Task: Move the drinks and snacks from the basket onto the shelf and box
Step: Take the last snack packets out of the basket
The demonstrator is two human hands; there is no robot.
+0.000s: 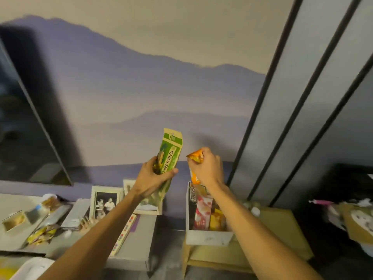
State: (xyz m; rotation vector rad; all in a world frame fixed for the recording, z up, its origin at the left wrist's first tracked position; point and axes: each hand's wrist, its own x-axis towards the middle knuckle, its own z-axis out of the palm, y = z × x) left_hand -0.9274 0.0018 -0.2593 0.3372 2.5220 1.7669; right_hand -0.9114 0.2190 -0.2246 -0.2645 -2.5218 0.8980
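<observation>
Hands at frame centre: our left hand [154, 176] grips a green packet [170, 152] upright. Our right hand [207, 168] clenches an orange packet [195, 158] above the box [207, 237].

Both hands [155, 176] [207, 168] raised — fingers clenched

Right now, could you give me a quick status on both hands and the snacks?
Left hand shut on green packet. Right hand shut on orange packet, above the white box. Nothing blocking.

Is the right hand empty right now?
No, the right hand is closed in a grip around an orange snack packet, held above the white box of snacks.
</observation>
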